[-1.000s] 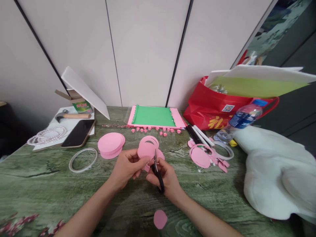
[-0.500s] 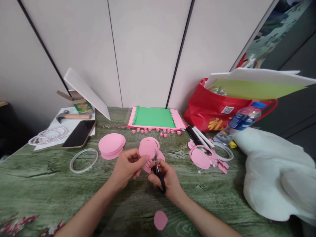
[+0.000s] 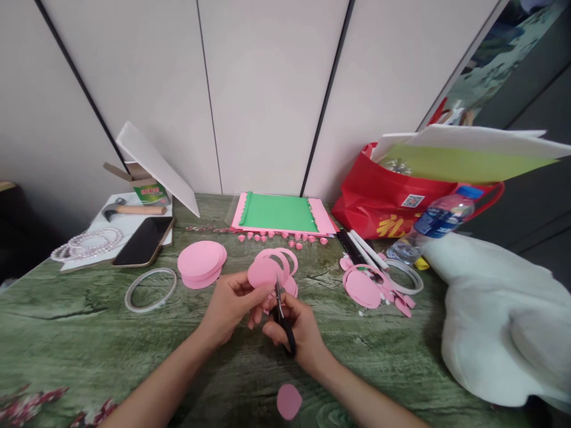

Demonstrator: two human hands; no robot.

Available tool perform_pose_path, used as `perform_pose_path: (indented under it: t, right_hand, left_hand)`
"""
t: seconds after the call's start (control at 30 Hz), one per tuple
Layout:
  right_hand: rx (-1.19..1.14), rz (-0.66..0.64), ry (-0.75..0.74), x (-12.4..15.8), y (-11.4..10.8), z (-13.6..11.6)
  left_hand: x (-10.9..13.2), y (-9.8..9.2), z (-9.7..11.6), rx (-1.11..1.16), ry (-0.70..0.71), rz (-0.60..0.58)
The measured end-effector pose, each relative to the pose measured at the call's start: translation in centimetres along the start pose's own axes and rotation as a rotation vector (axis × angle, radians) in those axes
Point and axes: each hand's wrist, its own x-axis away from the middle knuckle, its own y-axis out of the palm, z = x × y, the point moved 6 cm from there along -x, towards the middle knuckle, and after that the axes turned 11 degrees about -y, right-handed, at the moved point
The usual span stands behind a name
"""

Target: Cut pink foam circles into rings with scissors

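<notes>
Between thumb and fingers, my left hand (image 3: 234,302) pinches a pink paper disc (image 3: 263,272) above the table. My right hand (image 3: 298,327) is closed around black-handled scissors (image 3: 280,312), whose blades point up at the disc's right edge. Behind the disc lie pink paper rings (image 3: 292,260) and more pink paper, partly hidden by my hands. A stack of pink paper circles (image 3: 200,261) sits to the left. Nearer me on the table lies a small pink paper piece (image 3: 289,401).
At the back is a green sheet (image 3: 279,212) on pink sheets, with small pink rolls before it. Tape rolls (image 3: 151,290), a phone (image 3: 143,241), a hammer (image 3: 138,210) and beads stand left. Right are pink scraps (image 3: 363,289), pens, a bottle (image 3: 437,223), a red bag (image 3: 361,190) and a white cushion-like object (image 3: 495,321).
The pink disc has shifted slightly left and down and tilted flatter, uncovering more of the rings behind it. The scissors have moved a little left with my right hand.
</notes>
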Motion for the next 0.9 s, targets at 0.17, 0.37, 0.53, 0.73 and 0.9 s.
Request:
perform_pose_path:
  t: [0.17, 0.37, 0.53, 0.73, 0.9]
  right_hand:
    - [0.002, -0.014, 0.048, 0.1, 0.0, 0.5]
    - [0.001, -0.017, -0.003, -0.4, -0.2, -0.3]
    - [0.03, -0.019, -0.008, -0.5, -0.3, -0.4]
    - [0.005, -0.011, 0.003, -0.3, -0.4, -0.2]
    - [-0.021, -0.019, -0.007, -0.3, -0.4, -0.2]
  left_hand:
    - [0.0, -0.4, -0.1, -0.075, -0.013, 0.039]
    - [-0.2, -0.5, -0.5, -0.161, -0.036, 0.022]
    - [-0.1, -0.4, -0.2, -0.152, -0.026, 0.031]
    - [0.1, -0.3, 0.1, -0.148, -0.024, 0.029]
    - [0.0, -0.4, -0.1, -0.131, -0.025, 0.029]
